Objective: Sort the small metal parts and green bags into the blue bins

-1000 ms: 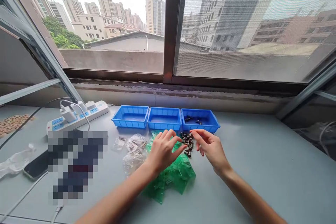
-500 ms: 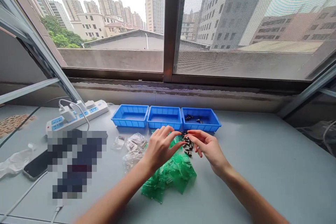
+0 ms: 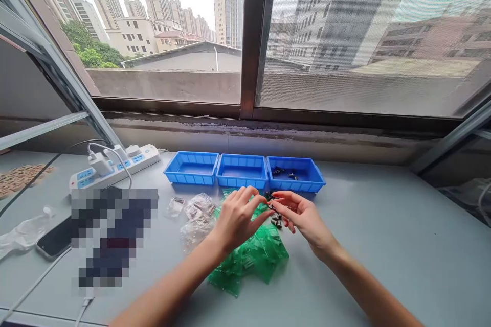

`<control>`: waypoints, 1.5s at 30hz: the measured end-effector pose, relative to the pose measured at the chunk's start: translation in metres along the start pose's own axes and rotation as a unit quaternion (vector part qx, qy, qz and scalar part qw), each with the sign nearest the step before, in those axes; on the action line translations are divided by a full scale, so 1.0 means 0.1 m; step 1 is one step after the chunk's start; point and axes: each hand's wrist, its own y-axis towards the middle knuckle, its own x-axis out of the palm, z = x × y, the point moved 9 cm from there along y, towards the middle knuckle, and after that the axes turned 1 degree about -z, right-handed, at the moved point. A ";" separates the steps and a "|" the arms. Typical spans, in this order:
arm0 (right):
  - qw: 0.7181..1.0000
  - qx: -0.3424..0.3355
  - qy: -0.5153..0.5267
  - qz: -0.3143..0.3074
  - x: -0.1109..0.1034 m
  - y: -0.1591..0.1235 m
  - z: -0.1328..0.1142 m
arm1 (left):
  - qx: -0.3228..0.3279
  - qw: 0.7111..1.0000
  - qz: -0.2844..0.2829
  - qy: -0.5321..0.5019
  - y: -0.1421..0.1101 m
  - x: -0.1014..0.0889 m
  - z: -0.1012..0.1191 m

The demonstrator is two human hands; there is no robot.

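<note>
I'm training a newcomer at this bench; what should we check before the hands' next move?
1. Left hand and right hand close together: ok, nearly meeting.
2. Secure grip between them: cannot tell, details too small and partly hidden.
3. Right-end blue bin open on top: ok, dark pieces inside.
4. Loose dark parts fully visible: not ok, right hand blocks some view.
5. Green bags unobstructed: not ok, left hand blocks part.

Holds left hand (image 3: pixel 238 216) over green bags (image 3: pixel 255 258) and right hand (image 3: pixel 308 220) close by, beside dark screws (image 3: pixel 276 222) on the surface (image 3: pixel 387 225), near blue bins (image 3: pixel 242 182).
</note>
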 end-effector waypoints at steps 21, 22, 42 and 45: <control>0.998 0.046 0.035 -0.036 0.07 -0.05 0.02 | 0.013 1.000 0.009 -0.012 0.04 -0.06 0.09; 0.998 0.045 0.036 -0.039 0.07 -0.05 0.01 | 0.014 1.000 0.009 -0.014 0.04 -0.06 0.09; 0.999 0.031 -0.001 -0.020 0.04 -0.03 -0.04 | 0.027 1.000 -0.009 0.008 0.00 0.00 0.09; 0.999 0.028 -0.002 -0.028 0.05 -0.01 -0.02 | 0.028 1.000 -0.005 0.012 0.00 -0.01 0.09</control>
